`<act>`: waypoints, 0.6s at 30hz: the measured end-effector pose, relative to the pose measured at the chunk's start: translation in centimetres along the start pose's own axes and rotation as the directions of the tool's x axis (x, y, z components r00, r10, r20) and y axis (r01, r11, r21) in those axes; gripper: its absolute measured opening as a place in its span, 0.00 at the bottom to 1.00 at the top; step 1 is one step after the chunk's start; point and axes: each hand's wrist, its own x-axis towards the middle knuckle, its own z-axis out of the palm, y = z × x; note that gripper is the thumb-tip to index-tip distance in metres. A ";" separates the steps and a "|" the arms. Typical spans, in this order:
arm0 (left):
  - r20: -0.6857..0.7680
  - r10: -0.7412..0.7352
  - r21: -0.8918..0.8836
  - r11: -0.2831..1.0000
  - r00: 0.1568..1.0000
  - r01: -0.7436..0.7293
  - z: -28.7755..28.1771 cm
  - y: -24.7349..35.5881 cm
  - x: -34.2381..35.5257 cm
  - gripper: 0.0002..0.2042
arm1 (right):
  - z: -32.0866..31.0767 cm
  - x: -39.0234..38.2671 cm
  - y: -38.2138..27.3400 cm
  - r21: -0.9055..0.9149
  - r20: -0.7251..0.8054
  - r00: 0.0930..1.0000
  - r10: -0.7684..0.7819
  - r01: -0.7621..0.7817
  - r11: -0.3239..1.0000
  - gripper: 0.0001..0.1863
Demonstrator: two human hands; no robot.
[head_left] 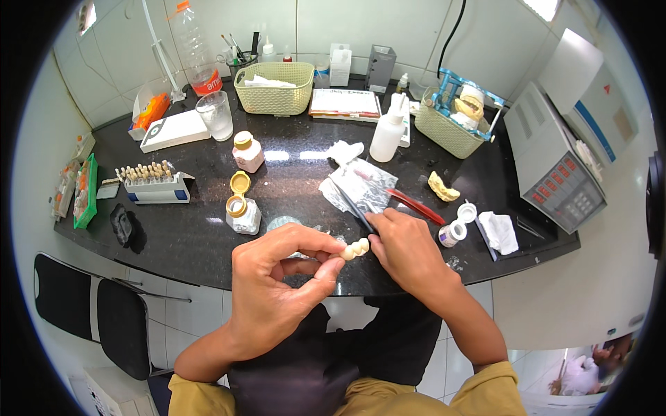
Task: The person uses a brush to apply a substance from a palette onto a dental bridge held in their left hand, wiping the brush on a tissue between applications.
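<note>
Between the thumb and forefinger of my left hand [281, 274] is a short dental bridge [354, 249], a row of cream-coloured tooth crowns. My right hand [409, 249] is closed close beside the bridge, its fingers around the lower end of a slim dark-handled tool [355, 209]. The tool's working tip is hidden, so its exact kind does not show. Under the handle, a crumpled whitish sheet [354, 187] lies on the counter, with a red-handled tool [416, 206] to its right. Left of the sheet stands an uncapped glass jar [244, 218].
Along the back of the black counter [201, 243] are a woven basket [274, 100], a drinking glass [216, 114] and a white squeeze bottle [387, 135]. At left sits a tooth shade rack [156, 186]. A plaster dental cast [442, 187] and a grey machine [555, 163] are on the right.
</note>
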 end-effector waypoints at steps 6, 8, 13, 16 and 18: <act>-0.002 -0.136 -0.077 0.988 0.991 0.136 0.7 0.2 -0.3 0.07 | -0.5 -1.3 0.1 0.451 -0.240 0.935 0.262 -0.132 0.883 0.11; 0.000 -0.172 -0.099 0.980 0.985 0.171 0.7 -0.7 -0.3 0.07 | -0.3 -2.2 0.2 0.589 -0.265 0.885 0.384 -0.166 0.791 0.11; -0.013 -0.236 -0.131 0.964 0.972 0.232 0.5 -2.6 -0.2 0.06 | 1.1 -4.6 -0.6 0.841 -0.286 0.789 0.543 -0.065 0.538 0.11; -0.004 -0.333 -0.176 0.928 0.943 0.328 0.4 -3.6 0.1 0.06 | 2.7 -5.6 -0.2 0.761 -0.440 0.810 0.387 0.107 0.640 0.11; 0.007 -0.387 -0.194 0.904 0.922 0.381 0.4 -4.1 0.3 0.05 | 3.3 -5.7 -0.5 0.720 -0.500 0.806 0.318 0.183 0.669 0.12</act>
